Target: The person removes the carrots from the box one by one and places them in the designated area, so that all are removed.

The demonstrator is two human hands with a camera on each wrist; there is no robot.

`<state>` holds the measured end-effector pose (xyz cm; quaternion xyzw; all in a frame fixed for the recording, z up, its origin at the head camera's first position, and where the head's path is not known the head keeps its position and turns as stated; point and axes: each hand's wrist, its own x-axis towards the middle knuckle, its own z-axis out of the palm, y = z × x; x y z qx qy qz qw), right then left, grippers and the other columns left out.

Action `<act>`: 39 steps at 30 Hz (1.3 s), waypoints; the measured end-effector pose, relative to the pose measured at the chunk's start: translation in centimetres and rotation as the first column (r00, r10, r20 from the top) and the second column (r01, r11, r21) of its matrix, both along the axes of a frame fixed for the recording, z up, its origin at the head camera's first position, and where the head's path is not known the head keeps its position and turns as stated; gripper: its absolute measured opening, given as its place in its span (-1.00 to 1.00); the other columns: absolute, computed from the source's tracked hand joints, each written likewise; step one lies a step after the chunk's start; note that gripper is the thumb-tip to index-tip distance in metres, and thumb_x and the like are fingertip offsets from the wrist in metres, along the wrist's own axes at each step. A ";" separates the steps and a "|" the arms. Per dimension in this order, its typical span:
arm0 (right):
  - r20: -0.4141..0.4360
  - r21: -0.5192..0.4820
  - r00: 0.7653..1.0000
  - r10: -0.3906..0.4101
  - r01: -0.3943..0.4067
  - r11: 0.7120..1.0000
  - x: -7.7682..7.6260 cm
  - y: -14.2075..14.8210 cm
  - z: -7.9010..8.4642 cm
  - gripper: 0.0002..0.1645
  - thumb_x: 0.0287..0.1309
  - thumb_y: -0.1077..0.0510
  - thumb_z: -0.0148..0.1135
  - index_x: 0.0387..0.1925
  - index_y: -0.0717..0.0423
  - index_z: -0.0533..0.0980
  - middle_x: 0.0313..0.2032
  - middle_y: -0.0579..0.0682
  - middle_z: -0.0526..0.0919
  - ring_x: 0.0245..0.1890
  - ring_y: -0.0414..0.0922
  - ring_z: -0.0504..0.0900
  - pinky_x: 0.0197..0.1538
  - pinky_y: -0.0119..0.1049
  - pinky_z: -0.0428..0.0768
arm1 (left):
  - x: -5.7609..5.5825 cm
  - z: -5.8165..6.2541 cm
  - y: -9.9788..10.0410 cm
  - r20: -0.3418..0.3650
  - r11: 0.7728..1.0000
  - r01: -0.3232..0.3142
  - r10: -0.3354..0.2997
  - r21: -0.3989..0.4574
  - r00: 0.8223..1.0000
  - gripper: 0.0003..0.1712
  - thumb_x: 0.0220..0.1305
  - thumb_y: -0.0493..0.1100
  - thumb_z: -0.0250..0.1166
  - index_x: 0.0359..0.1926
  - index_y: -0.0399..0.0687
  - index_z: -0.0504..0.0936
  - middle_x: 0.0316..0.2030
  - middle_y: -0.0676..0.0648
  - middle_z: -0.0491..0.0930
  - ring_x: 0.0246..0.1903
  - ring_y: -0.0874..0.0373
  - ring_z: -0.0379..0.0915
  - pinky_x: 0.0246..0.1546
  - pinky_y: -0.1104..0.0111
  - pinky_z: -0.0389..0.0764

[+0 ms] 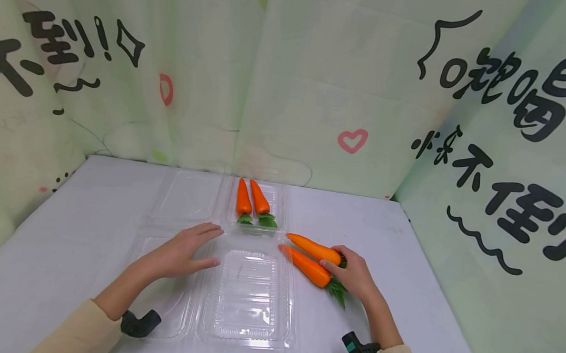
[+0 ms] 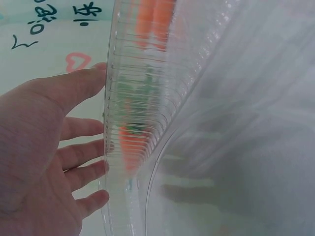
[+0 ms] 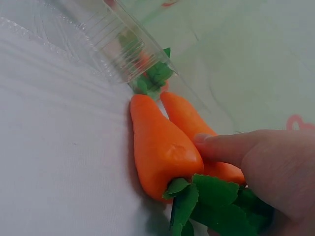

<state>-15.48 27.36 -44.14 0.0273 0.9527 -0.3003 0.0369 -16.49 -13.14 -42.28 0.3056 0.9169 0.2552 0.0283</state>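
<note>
My right hand (image 1: 354, 274) grips the farther of two orange carrots (image 1: 314, 247) near its leafy end, the thumb lying along its side in the right wrist view. The nearer carrot (image 3: 162, 147), with green leaves, lies alongside it; some fingers are hidden there. The carrot tips reach the right edge of a clear plastic container (image 1: 246, 296). With fingers extended, my left hand (image 1: 185, 251) is at that container's left side, thumb and fingertips by the clear wall in the left wrist view. Whether they touch it, I cannot tell.
Behind stands another clear container (image 1: 282, 197) with two carrots (image 1: 251, 199) inside, leaves toward me. Its open lid (image 1: 182, 193) spreads left, and the front container's lid (image 1: 163, 308) lies under my left forearm. A printed curtain (image 1: 292, 82) borders the white table (image 1: 72, 230).
</note>
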 end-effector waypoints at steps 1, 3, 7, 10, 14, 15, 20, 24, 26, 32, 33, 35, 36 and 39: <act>0.001 -0.001 1.000 0.001 -0.001 1.000 -0.1 0.0 -0.1 -0.42 0.15 -0.17 0.30 0.11 0.05 0.48 -0.05 0.03 0.61 -0.14 -0.06 0.47 0.04 -0.08 0.59 | 0.0 0.0 0.0 0.001 1.000 0.000 0.000 0.000 1.000 -0.23 0.22 0.09 0.33 0.35 -0.17 0.36 0.33 -0.20 0.35 0.32 -0.19 0.26 0.27 -0.11 0.38; 0.002 0.000 1.000 0.003 -0.003 1.000 -0.2 0.0 -0.2 -0.42 0.15 -0.17 0.30 0.10 0.05 0.49 -0.06 0.03 0.61 -0.14 -0.06 0.47 0.03 -0.09 0.59 | 0.0 0.1 0.0 0.005 1.000 -0.003 0.003 -0.005 1.000 -0.23 0.21 0.09 0.33 0.35 -0.16 0.35 0.33 -0.20 0.34 0.33 -0.18 0.25 0.28 -0.11 0.38; 0.000 0.001 1.000 0.011 -0.011 1.000 -0.4 0.0 -0.4 -0.44 0.17 -0.14 0.29 0.10 0.07 0.49 -0.05 0.05 0.62 -0.13 -0.06 0.50 0.06 -0.08 0.60 | 0.0 0.2 0.1 0.011 1.000 -0.005 0.005 -0.012 1.000 -0.23 0.21 0.09 0.33 0.35 -0.15 0.35 0.34 -0.19 0.34 0.33 -0.18 0.25 0.27 -0.12 0.37; -0.001 -0.007 1.000 0.011 -0.011 1.000 -0.5 -0.1 -0.4 -0.48 0.19 -0.10 0.29 0.09 0.09 0.50 -0.04 0.05 0.63 -0.11 -0.07 0.52 0.09 -0.07 0.61 | 0.0 0.2 0.1 0.007 1.000 -0.004 0.004 -0.016 1.000 -0.23 0.21 0.09 0.33 0.35 -0.14 0.35 0.34 -0.19 0.34 0.34 -0.18 0.25 0.28 -0.13 0.37; 0.001 -0.020 1.000 0.012 -0.012 1.000 -0.5 -0.3 -0.3 -0.52 0.21 -0.06 0.28 0.08 0.09 0.51 -0.04 0.04 0.63 -0.10 -0.08 0.53 0.11 -0.08 0.61 | 0.1 0.2 0.1 0.001 1.000 -0.008 0.008 -0.019 1.000 -0.24 0.21 0.09 0.33 0.35 -0.12 0.36 0.34 -0.18 0.34 0.34 -0.17 0.24 0.28 -0.14 0.36; 0.001 -0.021 1.000 0.014 -0.014 1.000 -0.5 -0.3 -0.2 -0.52 0.21 -0.06 0.27 0.08 0.09 0.51 -0.04 0.04 0.63 -0.10 -0.08 0.53 0.11 -0.08 0.61 | 0.1 0.3 0.1 0.000 1.000 -0.011 0.011 -0.019 1.000 -0.24 0.21 0.08 0.33 0.34 -0.12 0.36 0.34 -0.18 0.34 0.34 -0.17 0.25 0.28 -0.14 0.36; -0.013 -0.009 1.000 0.027 -0.027 1.000 -0.6 -0.1 -0.2 -0.50 0.22 -0.07 0.27 0.10 0.10 0.50 -0.01 0.06 0.62 -0.07 -0.06 0.54 0.10 -0.08 0.62 | 0.1 0.5 0.2 -0.017 1.000 -0.020 0.019 -0.020 1.000 -0.26 0.21 0.07 0.33 0.33 -0.14 0.38 0.32 -0.18 0.37 0.31 -0.17 0.29 0.27 -0.11 0.39; -0.020 -0.008 0.999 0.028 -0.028 1.000 -0.7 0.0 0.1 -0.49 0.23 -0.07 0.25 0.12 0.10 0.49 -0.01 0.06 0.62 -0.05 -0.04 0.55 0.08 -0.08 0.63 | 0.0 0.7 0.1 -0.040 1.000 -0.025 0.024 -0.011 0.999 -0.28 0.21 0.05 0.34 0.31 -0.16 0.40 0.30 -0.18 0.41 0.29 -0.16 0.33 0.26 -0.08 0.41; -0.020 -0.015 0.999 0.027 -0.027 1.000 -0.8 -0.1 0.3 -0.49 0.23 -0.06 0.25 0.13 0.09 0.49 -0.01 0.06 0.62 -0.05 -0.03 0.55 0.07 -0.09 0.63 | 0.0 0.8 0.1 -0.047 0.999 -0.032 0.031 -0.008 0.998 -0.29 0.20 0.05 0.34 0.31 -0.15 0.41 0.30 -0.18 0.41 0.29 -0.16 0.34 0.26 -0.08 0.41; -0.056 -0.002 0.997 0.055 -0.055 0.999 -1.0 -0.2 0.9 -0.51 0.23 -0.02 0.26 0.12 0.12 0.49 0.00 0.09 0.61 -0.02 -0.01 0.54 0.12 -0.03 0.60 | -0.1 1.0 0.0 -0.083 0.999 -0.051 0.051 0.001 0.995 -0.30 0.19 0.03 0.36 0.30 -0.15 0.42 0.28 -0.19 0.44 0.26 -0.17 0.36 0.24 -0.09 0.43; -0.062 0.000 0.996 0.060 -0.060 0.998 -1.1 -0.3 1.0 -0.51 0.23 -0.01 0.26 0.12 0.13 0.49 0.01 0.09 0.61 -0.01 -0.01 0.54 0.13 -0.02 0.59 | -0.2 1.0 0.0 -0.089 0.998 -0.059 0.059 0.001 0.994 -0.30 0.19 0.02 0.36 0.29 -0.15 0.42 0.27 -0.19 0.44 0.26 -0.17 0.37 0.24 -0.09 0.43; -0.067 -0.001 0.996 0.067 -0.067 0.998 -1.3 -0.4 1.2 -0.50 0.22 -0.02 0.27 0.13 0.12 0.49 0.02 0.09 0.60 0.00 -0.01 0.53 0.16 -0.01 0.58 | -0.3 1.1 0.0 -0.095 0.996 -0.084 0.084 0.000 0.992 -0.31 0.20 0.02 0.36 0.29 -0.15 0.43 0.26 -0.19 0.46 0.25 -0.17 0.37 0.23 -0.09 0.43; -0.075 0.001 0.994 0.079 -0.079 0.997 -1.3 -0.5 1.3 -0.50 0.22 -0.02 0.26 0.13 0.13 0.48 0.03 0.10 0.60 0.00 0.00 0.52 0.16 0.00 0.57 | -0.3 1.1 0.0 -0.098 0.995 -0.100 0.099 -0.002 0.990 -0.31 0.20 0.01 0.36 0.29 -0.15 0.43 0.26 -0.20 0.46 0.25 -0.17 0.38 0.23 -0.10 0.43; -0.081 -0.009 0.992 0.094 -0.095 0.995 -1.6 -0.8 1.6 -0.47 0.22 -0.03 0.27 0.14 0.13 0.48 0.04 0.10 0.60 0.01 0.00 0.51 0.17 0.00 0.56 | -0.4 1.3 0.0 -0.093 0.990 -0.142 0.141 -0.005 0.986 -0.33 0.20 0.01 0.35 0.29 -0.13 0.43 0.25 -0.21 0.46 0.25 -0.18 0.37 0.23 -0.11 0.43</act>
